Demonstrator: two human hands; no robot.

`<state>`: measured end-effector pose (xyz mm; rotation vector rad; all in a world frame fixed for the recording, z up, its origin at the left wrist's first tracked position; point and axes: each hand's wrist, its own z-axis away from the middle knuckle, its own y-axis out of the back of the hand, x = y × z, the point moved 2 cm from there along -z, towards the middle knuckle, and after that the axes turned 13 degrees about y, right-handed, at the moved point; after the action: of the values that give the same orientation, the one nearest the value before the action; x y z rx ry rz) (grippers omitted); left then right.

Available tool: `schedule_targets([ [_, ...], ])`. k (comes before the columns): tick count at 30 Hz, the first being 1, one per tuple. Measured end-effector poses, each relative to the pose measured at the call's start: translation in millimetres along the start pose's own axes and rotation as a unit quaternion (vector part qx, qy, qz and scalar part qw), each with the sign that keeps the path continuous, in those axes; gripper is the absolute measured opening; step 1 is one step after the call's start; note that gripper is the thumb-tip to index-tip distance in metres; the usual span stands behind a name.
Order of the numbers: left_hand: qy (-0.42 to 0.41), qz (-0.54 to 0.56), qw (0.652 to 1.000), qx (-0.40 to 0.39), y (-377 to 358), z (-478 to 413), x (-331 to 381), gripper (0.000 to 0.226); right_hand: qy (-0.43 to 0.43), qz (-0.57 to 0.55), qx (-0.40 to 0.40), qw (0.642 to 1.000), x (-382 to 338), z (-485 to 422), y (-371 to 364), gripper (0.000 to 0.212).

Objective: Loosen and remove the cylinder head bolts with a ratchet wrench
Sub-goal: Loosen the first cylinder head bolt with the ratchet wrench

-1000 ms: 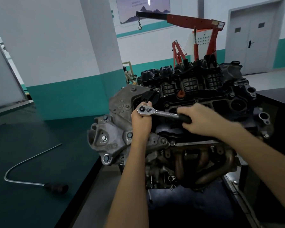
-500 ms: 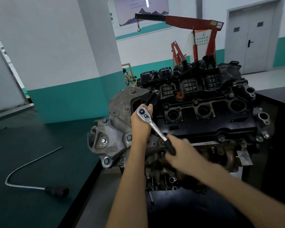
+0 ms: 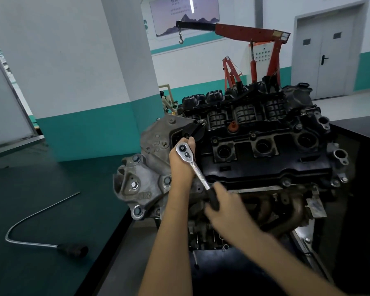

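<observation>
My left hand [image 3: 179, 167] wraps the head of the shiny silver ratchet wrench [image 3: 198, 170]. My right hand [image 3: 226, 208] grips its black handle, so I should pull smoothly.

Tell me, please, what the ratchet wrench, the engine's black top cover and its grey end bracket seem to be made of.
The ratchet wrench: polished, likely chromed steel, by its bright highlights; handle matte black rubber or plastic. The top cover: probably moulded plastic, dull black sheen. The end bracket: cast metal, likely aluminium, rough grey grainy surface.
</observation>
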<state>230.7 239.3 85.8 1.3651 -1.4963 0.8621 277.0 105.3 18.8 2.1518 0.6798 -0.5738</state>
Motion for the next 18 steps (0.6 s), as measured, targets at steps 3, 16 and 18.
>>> schedule_targets([
  [3,-0.038,-0.012,0.999,0.004,2.3,4.2,0.6,0.037,-0.036,-0.055,0.058,0.996,-14.1,3.4,-41.2,0.017],
  [16,-0.032,0.026,0.998,-0.037,3.9,2.7,-2.8,0.038,0.189,0.382,-0.154,0.892,18.7,-94.1,114.0,0.03],
  [18,-0.032,0.023,0.998,-0.042,3.3,0.6,-3.5,0.038,0.16,0.335,-0.116,0.921,23.3,-74.6,98.8,0.021],
])
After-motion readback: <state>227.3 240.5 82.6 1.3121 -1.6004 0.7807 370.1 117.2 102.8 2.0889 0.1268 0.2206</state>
